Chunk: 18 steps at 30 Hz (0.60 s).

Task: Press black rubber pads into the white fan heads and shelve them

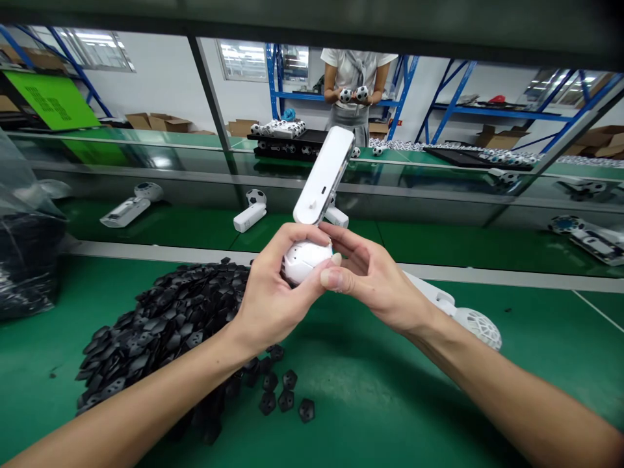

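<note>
Left of me on the worktop (pixel 365 403), black pentagon pieces (pixel 166 325) lie loose in a heap; beyond, a far unit's ball (pixel 256 197) shows black patches. My left hand (pixel 273 292) curls closed around a white ball (pixel 305 261) with its handle (pixel 324 175) tilted up, and my right hand (pixel 385 286), half-curled, steadies its right side; no black piece shows on it. On the right, a latticed ball (pixel 478 327) looks equally bare.

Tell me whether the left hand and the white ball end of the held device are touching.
Touching. The head view shows the left hand curled around the white ball end, index finger over its top, thumb along its lower edge.
</note>
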### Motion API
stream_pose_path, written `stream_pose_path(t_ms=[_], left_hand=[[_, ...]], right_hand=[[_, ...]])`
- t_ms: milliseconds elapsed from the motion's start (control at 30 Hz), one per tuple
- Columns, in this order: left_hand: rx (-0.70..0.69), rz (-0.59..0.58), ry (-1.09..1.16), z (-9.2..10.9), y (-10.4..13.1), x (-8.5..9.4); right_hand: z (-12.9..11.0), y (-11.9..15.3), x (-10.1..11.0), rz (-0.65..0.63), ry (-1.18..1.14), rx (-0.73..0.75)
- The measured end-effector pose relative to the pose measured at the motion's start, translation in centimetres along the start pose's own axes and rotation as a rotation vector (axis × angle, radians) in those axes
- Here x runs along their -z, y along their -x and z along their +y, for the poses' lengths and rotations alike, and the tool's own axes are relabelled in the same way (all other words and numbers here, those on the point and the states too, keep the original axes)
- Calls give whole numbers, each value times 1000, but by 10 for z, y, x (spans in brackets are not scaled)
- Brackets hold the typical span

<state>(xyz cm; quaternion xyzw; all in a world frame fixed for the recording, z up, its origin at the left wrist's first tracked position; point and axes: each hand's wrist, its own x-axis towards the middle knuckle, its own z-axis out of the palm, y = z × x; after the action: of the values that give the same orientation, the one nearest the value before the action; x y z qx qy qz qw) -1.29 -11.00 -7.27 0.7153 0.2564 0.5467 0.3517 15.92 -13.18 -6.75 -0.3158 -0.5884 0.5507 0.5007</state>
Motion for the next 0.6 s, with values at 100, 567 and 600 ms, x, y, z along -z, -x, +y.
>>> stream_pose_path(t_ms=[100,567,600], left_hand=[[47,8,24,-1,-4,0],[91,60,112,-7,-26,20],[88,57,106,-9,-25,19]], right_hand=[[3,-3,1,13,24,-2],[62,-1,-7,-58,1035,-101],[64,0,-10,-64,1038,-110]])
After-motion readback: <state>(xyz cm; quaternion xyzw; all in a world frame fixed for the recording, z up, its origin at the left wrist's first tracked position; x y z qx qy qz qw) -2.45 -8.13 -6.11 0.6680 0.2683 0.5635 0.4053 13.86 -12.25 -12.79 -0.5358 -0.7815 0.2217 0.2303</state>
